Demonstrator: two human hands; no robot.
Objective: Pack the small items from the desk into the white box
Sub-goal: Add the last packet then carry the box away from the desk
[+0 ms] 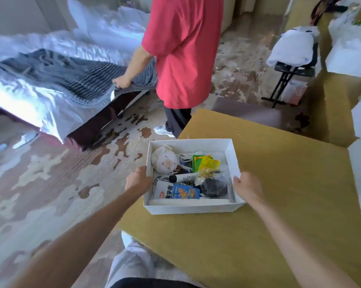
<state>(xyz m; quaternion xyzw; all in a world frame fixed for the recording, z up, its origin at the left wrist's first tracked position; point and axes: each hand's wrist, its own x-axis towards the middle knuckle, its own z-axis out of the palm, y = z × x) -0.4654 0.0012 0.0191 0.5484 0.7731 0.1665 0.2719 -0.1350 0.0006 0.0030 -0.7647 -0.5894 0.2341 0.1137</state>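
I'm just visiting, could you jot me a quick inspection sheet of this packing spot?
Surface: tan desk, bare around the box.
Job's things: white box at desk edge, holding a pouch, tube, packets.
Clutter: nothing seen on the desk.
Grips: left hand and right hand grip the box's sides.
Cables: white cord in box.
Surroundings: person in red shirt at bed; chair.

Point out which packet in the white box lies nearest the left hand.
The white-and-blue printed packet in the white cardboard box, front corner beside the left hand; the green-yellow packets lie farther back.
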